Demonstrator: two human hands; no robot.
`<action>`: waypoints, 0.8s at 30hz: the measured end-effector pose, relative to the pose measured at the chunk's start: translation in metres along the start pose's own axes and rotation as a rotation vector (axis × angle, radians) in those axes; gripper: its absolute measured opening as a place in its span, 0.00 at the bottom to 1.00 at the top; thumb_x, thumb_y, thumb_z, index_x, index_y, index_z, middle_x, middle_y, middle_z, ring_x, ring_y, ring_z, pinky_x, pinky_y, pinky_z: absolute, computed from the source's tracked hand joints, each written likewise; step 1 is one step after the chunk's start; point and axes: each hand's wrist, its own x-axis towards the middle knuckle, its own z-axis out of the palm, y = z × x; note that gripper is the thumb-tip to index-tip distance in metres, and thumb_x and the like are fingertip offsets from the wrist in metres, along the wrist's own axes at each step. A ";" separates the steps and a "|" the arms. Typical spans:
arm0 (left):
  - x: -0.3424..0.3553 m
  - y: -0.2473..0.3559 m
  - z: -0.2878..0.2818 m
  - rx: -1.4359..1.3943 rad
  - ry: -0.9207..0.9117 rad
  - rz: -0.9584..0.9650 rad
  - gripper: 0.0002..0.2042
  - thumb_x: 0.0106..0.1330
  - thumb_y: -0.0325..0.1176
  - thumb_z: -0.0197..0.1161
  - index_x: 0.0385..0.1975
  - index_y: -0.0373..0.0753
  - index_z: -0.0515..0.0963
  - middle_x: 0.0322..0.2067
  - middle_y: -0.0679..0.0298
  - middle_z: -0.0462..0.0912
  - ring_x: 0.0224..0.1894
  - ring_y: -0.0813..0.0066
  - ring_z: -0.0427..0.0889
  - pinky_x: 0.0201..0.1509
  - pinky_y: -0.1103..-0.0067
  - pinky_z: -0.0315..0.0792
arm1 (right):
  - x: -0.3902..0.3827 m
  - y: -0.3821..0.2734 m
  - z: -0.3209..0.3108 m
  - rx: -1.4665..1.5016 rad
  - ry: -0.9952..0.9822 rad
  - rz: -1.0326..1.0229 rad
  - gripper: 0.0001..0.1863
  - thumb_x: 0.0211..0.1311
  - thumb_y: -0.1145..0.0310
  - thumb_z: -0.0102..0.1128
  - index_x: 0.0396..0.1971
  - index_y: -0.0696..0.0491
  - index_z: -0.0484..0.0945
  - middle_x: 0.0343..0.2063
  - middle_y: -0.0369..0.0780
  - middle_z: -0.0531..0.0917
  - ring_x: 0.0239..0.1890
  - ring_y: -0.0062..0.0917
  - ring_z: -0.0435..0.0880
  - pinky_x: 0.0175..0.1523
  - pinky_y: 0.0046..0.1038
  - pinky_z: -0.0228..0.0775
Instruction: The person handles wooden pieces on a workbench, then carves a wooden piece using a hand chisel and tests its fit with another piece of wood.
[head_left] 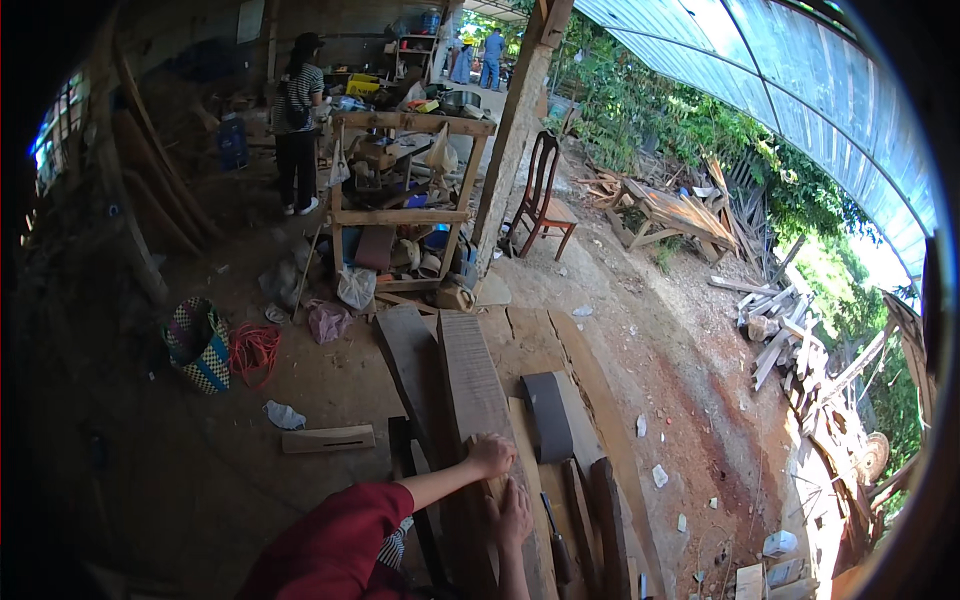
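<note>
A long, thick wooden board [470, 365] runs away from me, and both my hands are on its near part. My left hand [492, 455], reaching in from a red sleeve, is closed in a fist on the board. Just nearer and slightly right, my right hand [512, 518] has its fingers bent and pressed together against the wood. Whatever either hand grips is too small or covered to make out. To the right of my right hand lies a slim tool with a dark handle [560, 555]. A dark, curved sheet [547, 415] resembling sandpaper rests on the neighbouring planks.
More planks [590, 400] lie alongside. A slotted wooden piece [328, 440], a woven basket [200, 345] and red cord [254, 352] are on the floor at left. Ahead stands a cluttered wooden frame [400, 215], with a chair [545, 200] beyond. A person [297, 120] stands far left.
</note>
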 end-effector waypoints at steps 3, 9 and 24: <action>-0.034 0.063 0.030 -0.083 -0.109 0.032 0.04 0.49 0.31 0.54 0.18 0.42 0.76 0.24 0.61 0.78 0.33 0.62 0.77 0.42 0.69 0.69 | -0.065 0.017 -0.038 -0.029 0.047 0.067 0.31 0.48 0.55 0.61 0.53 0.52 0.68 0.45 0.41 0.77 0.52 0.37 0.72 0.53 0.34 0.65; -0.123 0.221 0.105 -0.147 -0.337 0.270 0.05 0.48 0.36 0.55 0.17 0.44 0.75 0.21 0.66 0.75 0.28 0.68 0.75 0.36 0.71 0.68 | -0.227 0.041 -0.124 -0.279 0.055 0.279 0.32 0.56 0.48 0.55 0.57 0.51 0.66 0.48 0.46 0.75 0.50 0.38 0.74 0.51 0.35 0.68; -0.050 0.067 0.028 -0.071 -0.180 0.164 0.06 0.50 0.35 0.55 0.23 0.47 0.79 0.24 0.64 0.80 0.30 0.65 0.80 0.36 0.70 0.72 | -0.091 0.009 -0.031 -0.327 0.047 0.115 0.32 0.56 0.47 0.54 0.57 0.51 0.66 0.47 0.46 0.76 0.47 0.39 0.75 0.47 0.34 0.71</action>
